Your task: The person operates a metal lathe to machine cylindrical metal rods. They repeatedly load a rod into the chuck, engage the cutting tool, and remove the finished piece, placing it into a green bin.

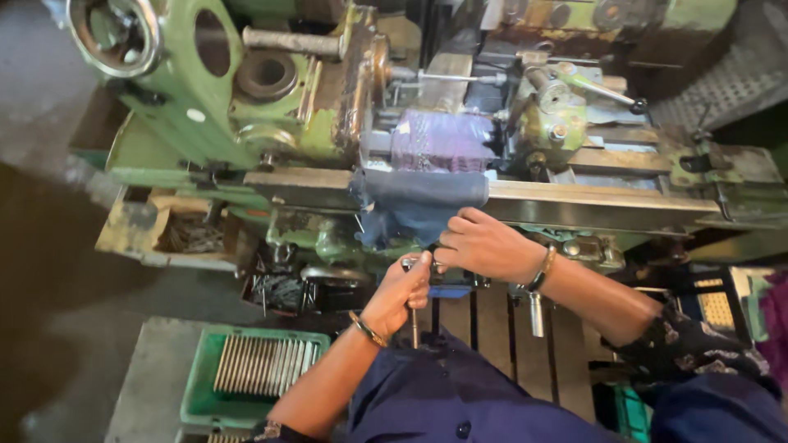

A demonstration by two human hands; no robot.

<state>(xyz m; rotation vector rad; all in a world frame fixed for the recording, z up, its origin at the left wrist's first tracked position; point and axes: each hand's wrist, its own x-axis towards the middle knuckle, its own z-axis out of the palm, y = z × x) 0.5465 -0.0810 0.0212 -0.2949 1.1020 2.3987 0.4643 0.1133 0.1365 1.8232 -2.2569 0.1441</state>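
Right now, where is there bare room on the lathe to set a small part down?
The flat bed rail right of the dark cloth is bare. The grey slab left of the green crate is free. Around both hands it is crowded.

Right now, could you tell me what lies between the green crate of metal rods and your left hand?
In the head view, only the left forearm spans from the left hand toward the green crate.

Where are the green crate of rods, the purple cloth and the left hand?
green crate [195, 392], head view, on its left rim.
purple cloth [439, 141], head view, middle of the cloth on the lathe.
left hand [400, 297], head view, back of the hand, closed on a metal handle.
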